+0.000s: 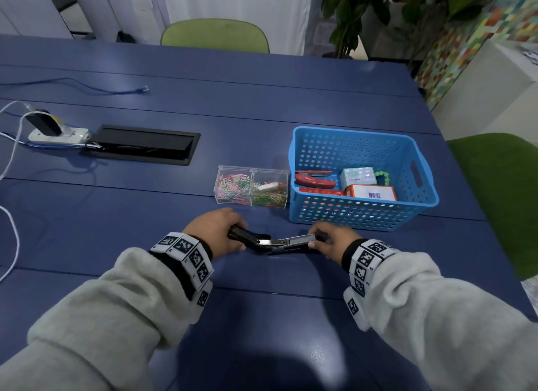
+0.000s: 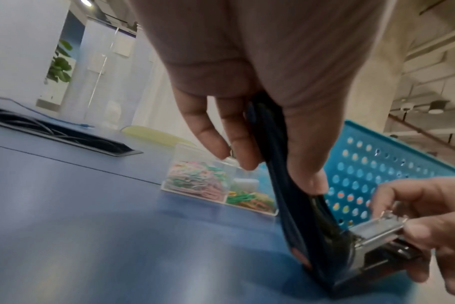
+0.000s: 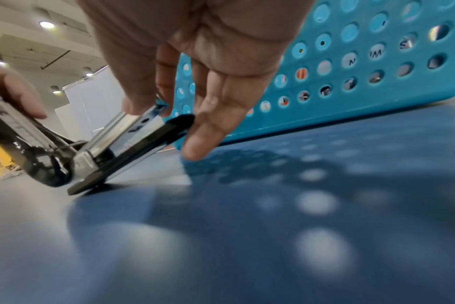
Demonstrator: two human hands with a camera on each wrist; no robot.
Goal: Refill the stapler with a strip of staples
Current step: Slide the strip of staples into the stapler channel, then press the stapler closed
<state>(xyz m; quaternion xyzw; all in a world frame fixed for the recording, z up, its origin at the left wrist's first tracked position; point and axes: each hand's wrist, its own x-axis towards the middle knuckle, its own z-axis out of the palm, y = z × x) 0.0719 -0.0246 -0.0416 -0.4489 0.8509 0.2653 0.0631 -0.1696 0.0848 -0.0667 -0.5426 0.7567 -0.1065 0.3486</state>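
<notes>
A black stapler (image 1: 272, 242) is swung wide open on the blue table (image 1: 262, 318), its hinge end touching the surface. My left hand (image 1: 217, 229) grips the black top cover (image 2: 286, 185) between thumb and fingers. My right hand (image 1: 329, 240) pinches the front end of the shiny metal magazine (image 3: 122, 131) and the black base (image 3: 153, 137) under it. The magazine channel (image 2: 374, 228) faces up; I cannot tell whether staples lie in it. Small boxes (image 1: 371, 192) lie in the blue basket (image 1: 361, 216); no loose staple strip shows.
A clear two-part box of coloured paper clips (image 1: 251, 190) stands just beyond the hands. The basket, to the right, also holds a red stapler (image 1: 314, 179). A black cable hatch (image 1: 139, 144), a power strip (image 1: 58, 134) and cables lie far left. Green chairs (image 1: 500, 192) flank the table.
</notes>
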